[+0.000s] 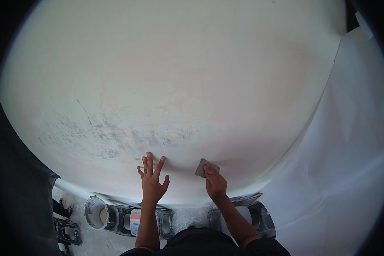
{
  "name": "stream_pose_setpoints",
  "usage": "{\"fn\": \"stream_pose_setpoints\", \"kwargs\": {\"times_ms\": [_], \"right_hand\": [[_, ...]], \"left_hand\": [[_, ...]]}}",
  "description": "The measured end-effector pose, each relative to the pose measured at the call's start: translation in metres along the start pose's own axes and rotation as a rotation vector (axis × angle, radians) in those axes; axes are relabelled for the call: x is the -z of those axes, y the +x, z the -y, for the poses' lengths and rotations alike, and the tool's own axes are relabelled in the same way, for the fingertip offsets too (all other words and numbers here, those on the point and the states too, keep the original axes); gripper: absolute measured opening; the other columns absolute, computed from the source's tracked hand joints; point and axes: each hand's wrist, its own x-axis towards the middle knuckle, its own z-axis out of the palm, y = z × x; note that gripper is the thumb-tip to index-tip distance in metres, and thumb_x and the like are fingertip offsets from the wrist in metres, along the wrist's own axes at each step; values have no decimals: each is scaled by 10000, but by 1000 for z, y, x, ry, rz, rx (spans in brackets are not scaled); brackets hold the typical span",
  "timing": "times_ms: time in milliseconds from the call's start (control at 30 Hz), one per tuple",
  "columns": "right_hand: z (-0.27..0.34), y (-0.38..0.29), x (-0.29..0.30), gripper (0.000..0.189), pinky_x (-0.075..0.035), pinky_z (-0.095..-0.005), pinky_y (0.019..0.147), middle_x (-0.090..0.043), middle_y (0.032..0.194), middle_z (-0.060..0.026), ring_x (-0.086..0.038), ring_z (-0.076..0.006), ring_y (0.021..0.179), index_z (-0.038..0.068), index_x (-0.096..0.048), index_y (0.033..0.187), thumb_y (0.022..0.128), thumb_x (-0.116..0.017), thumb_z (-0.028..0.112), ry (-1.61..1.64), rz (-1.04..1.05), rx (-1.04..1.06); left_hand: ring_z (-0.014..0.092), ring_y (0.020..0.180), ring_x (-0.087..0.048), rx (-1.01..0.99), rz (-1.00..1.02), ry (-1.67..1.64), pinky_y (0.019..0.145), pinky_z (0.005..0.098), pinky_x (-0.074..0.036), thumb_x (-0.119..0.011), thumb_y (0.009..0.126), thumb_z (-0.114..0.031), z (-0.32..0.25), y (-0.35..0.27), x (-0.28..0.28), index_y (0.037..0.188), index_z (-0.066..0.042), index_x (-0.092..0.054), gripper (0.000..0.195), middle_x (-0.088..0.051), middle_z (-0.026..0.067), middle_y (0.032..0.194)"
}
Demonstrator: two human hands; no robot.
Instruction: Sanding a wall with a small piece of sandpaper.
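Note:
A large pale, curved surface (pixel 192 80) fills most of the view, with grey smudges and faint pinkish lines on its lower left part. My left hand (pixel 153 182) is spread with its fingertips at this surface, just below the grey smudges, and holds nothing. To its right, my right hand (pixel 216 185) grips a small grey, flat rectangular pad (pixel 201 169) against the surface. Whether the pad is a sanding block or a scraper I cannot tell.
White sheeting (pixel 323 179) hangs at the right, and dark sheeting (pixel 19 192) at the left. Below the surface stand a bucket (pixel 87 212) and dark plastic stools (pixel 121 217) on a spattered floor. A person's shoe (pixel 70 211) shows at the lower left.

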Motion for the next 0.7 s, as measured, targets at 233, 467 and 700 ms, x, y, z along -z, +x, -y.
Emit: {"fn": "stream_pose_setpoints", "kwargs": {"times_ms": [233,467,700], "right_hand": [[-15,25,10,77,-568,-405,955,-713,1048,-209,-712,-337,1017,-65,-637,847,850,-649,-141,-54,-247,66],[-13,0,-4,94,-581,-410,933,-719,1070,-197,-703,-336,1060,-52,-622,816,848,-661,-132,110,-38,100],[8,20,-8,83,-574,-424,948,-718,1068,-200,-702,-353,1048,-59,-622,861,851,-649,-137,77,19,-9]], "left_hand": [[430,1521,-119,15,11,1,1121,721,-159,-731,767,-131,0,-1,-1,1499,-288,-447,800,-117,189,1661],[432,1519,-124,12,16,5,1117,724,-166,-730,763,-126,-1,-1,-1,1501,-284,-443,807,-120,191,1660],[439,1519,-113,1,3,-14,1109,728,-182,-735,759,-122,-2,1,1,1509,-295,-427,829,-117,184,1663]]}}
